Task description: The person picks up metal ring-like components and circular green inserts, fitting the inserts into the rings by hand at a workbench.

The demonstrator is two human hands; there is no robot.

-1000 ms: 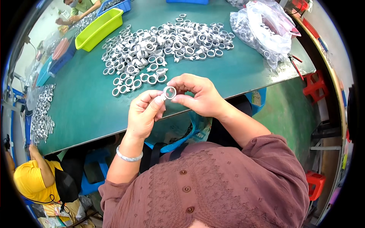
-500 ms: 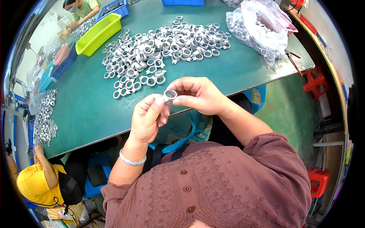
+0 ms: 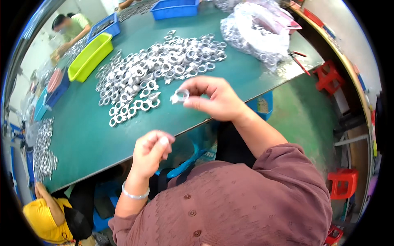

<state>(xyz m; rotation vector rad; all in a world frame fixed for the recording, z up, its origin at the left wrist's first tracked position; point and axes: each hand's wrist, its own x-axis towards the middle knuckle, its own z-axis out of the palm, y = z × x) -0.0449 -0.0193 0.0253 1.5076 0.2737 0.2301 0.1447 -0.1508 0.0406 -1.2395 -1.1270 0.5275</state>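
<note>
Maroon-brown blouse — short loose sleeves, round brown buttons down front; pale bangle on left wrist.

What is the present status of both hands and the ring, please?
Right hand: pinching one grey ring over the table. Left hand: apart from ring, fingers curled. No obstruction seen; ring pile beyond, on table.

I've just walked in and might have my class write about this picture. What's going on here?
The person's right hand pinches a small silvery ring between thumb and fingers, above the green table. The left hand is apart from it, nearer the body, fingers curled; whether it holds anything is unclear. Beyond lies a heap of similar rings, with a clear plastic bag to its right.
</note>
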